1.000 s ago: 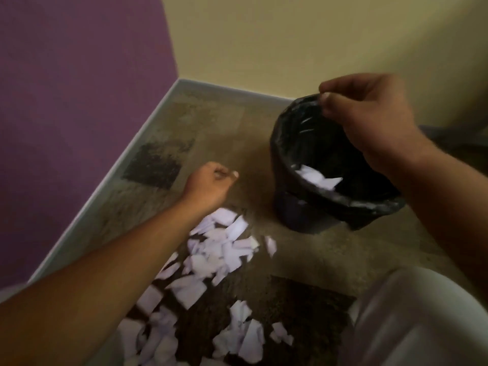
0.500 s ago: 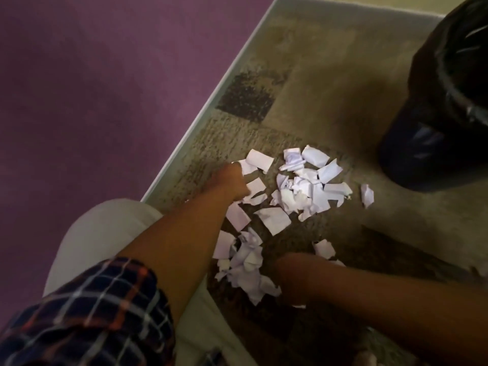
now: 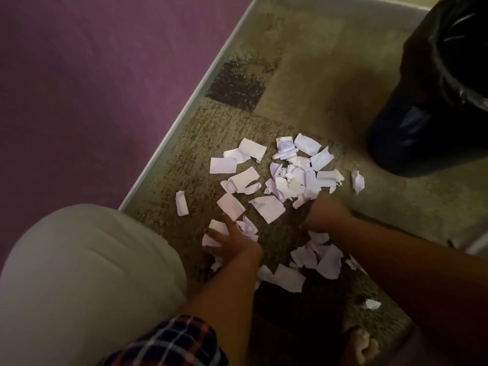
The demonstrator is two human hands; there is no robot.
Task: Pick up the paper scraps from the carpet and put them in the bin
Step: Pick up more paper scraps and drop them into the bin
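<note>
Several white paper scraps point(image 3: 266, 207) lie scattered on the brown patterned carpet point(image 3: 303, 83), thickest in a pile point(image 3: 298, 178) near the middle. The black bin point(image 3: 433, 107), lined with a black bag, stands at the upper right, a short way beyond the pile. My left hand point(image 3: 229, 241) lies flat on the nearer scraps with its fingers spread. My right hand point(image 3: 324, 212) rests on the carpet at the near edge of the pile, knuckles up and fingers curled under, so they are hidden. More scraps point(image 3: 317, 257) lie between my forearms.
A purple wall point(image 3: 92, 88) with a pale skirting board point(image 3: 184, 117) runs along the carpet's left side. My knee in light trousers point(image 3: 87, 273) fills the lower left. A bare foot point(image 3: 361, 344) shows at the bottom right.
My view has dropped from the bin to the carpet. My right hand left the bin's rim and came down to the pile. My left hand drew back towards me and spread flat on scraps.
</note>
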